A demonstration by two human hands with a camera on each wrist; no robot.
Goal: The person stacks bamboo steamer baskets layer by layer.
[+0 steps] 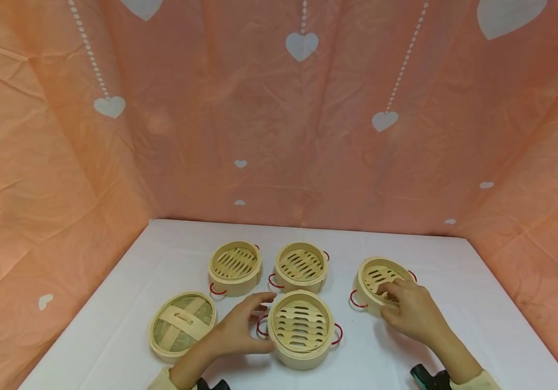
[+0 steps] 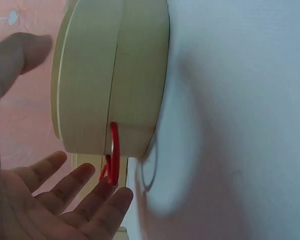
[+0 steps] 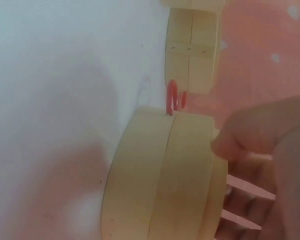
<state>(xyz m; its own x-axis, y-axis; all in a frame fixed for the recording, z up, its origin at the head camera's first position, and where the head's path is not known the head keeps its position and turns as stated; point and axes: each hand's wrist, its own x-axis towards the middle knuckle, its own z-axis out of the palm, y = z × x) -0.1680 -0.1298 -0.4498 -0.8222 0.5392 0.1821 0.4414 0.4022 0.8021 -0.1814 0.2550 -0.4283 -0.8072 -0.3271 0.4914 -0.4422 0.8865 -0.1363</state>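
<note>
Head view. Your left hand [image 1: 242,330] is at lower centre, thumb and fingers spread wide and gripping nothing, around the left side of a round, pale bamboo steamer basket with red cord handles [image 1: 301,331]. That front basket sits at lower centre on the white cloth-covered table [image 1: 356,355]. Your right hand [image 1: 412,311], lower right, curls its fingers over the near rim of a matching right-hand basket [image 1: 369,297], which stands upright. Behind the front basket, two more slatted bamboo baskets: back-left one [image 1: 236,265], back-centre one [image 1: 301,265]. Lower left: a round woven bamboo lid with a flat strip handle [image 1: 183,325], just beside your left forearm. Orange-pink cloth with white hearts [image 1: 259,124] fills the upper frame.

Left wrist view. The front basket's smooth wall takes the upper centre. Your thumb is at upper left, just beside the rim; your four fingers fan out at lower left, by the red loop. Whether they touch it, you cannot tell.

Right wrist view. The right-hand basket fills the lower centre. You hold its rim between thumb outside and fingers beyond. Another basket shows at upper right.
</note>
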